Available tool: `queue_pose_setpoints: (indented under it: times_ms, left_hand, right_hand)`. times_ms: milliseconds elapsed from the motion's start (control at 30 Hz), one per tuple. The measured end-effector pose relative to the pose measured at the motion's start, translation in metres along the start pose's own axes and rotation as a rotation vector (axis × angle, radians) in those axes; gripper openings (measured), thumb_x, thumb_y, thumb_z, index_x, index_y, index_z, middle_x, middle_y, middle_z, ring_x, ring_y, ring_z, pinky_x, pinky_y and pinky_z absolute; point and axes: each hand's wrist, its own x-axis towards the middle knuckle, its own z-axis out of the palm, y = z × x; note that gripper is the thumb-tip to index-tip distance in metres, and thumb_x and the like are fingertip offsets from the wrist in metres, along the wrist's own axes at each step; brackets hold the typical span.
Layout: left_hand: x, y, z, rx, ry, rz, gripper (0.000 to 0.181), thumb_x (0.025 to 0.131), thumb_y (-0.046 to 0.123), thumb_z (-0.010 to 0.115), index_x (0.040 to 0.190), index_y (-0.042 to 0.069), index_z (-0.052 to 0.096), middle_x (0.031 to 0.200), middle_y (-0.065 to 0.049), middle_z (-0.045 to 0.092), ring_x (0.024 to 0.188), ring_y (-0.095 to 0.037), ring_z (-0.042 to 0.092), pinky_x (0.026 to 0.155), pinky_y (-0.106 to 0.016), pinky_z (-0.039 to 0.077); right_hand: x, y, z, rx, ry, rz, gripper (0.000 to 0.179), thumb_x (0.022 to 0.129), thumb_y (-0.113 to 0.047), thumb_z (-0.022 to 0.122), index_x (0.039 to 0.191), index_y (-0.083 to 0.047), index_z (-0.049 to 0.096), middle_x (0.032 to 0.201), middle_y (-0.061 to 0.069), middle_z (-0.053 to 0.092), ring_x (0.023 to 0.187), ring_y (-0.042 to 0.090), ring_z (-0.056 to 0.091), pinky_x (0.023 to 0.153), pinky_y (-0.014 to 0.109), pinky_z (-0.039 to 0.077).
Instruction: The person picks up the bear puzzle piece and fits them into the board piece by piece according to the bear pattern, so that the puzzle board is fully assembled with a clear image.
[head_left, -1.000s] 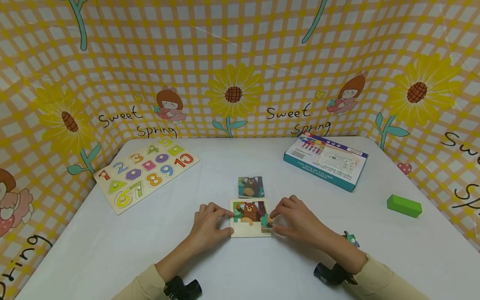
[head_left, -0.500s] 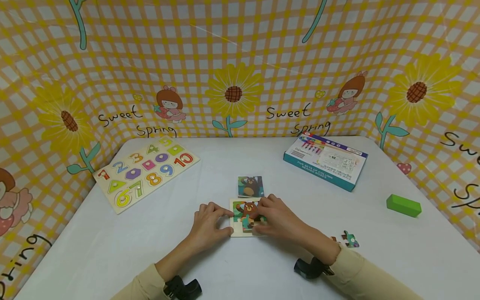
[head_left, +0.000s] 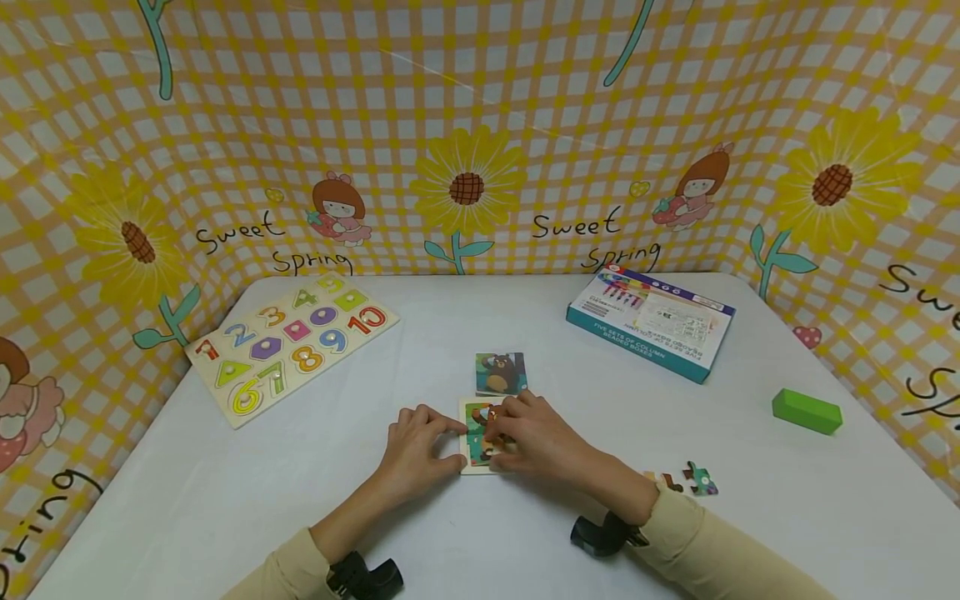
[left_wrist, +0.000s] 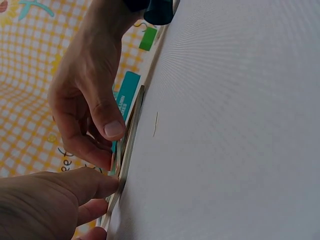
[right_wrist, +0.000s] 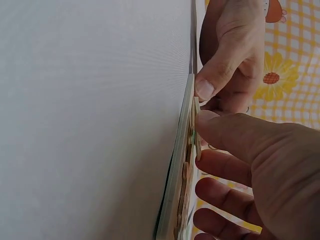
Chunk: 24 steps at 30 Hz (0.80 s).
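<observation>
A small wooden puzzle board (head_left: 483,472) with a bear picture lies in the middle of the table. My left hand (head_left: 416,446) holds its left edge, thumb and index finger against the rim. Over the lower left part of the board, my right hand (head_left: 536,433) pinches a puzzle piece (right_wrist: 198,140) between thumb and fingers. In the right wrist view this piece stands slightly tilted to the board, close above it. The right hand hides the board's right half in the head view. Just behind the board sits a square bear picture (head_left: 501,373).
Loose puzzle pieces (head_left: 701,478) lie by the right forearm, partly hidden by the sleeve. A number puzzle board (head_left: 300,337) is at the back left, a flat teal-edged box (head_left: 651,323) at the back right. A green block (head_left: 807,412) rests at the far right.
My right hand has moved left across the board with the puzzle piece, from its right edge to the lower left. The left hand has stayed at the left edge.
</observation>
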Motion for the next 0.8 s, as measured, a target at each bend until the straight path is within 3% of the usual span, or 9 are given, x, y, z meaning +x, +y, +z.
queue_pose_setpoints:
  times_ms: [800]
  left_hand:
    - [-0.0004,-0.0010,0.0008,0.003,0.008,0.011,0.032,0.071,0.021,0.076,0.102,0.018,0.070,0.098,-0.003,0.053,0.094,-0.018,0.039,0.078,-0.037,0.028]
  right_hand:
    - [0.0021,-0.0005,0.0038,-0.035,0.011,-0.034,0.024,0.071,-0.031,0.079,0.090,-0.019,0.071,0.083,-0.007,0.053,0.082,0.010,0.038,0.072,0.025,0.031]
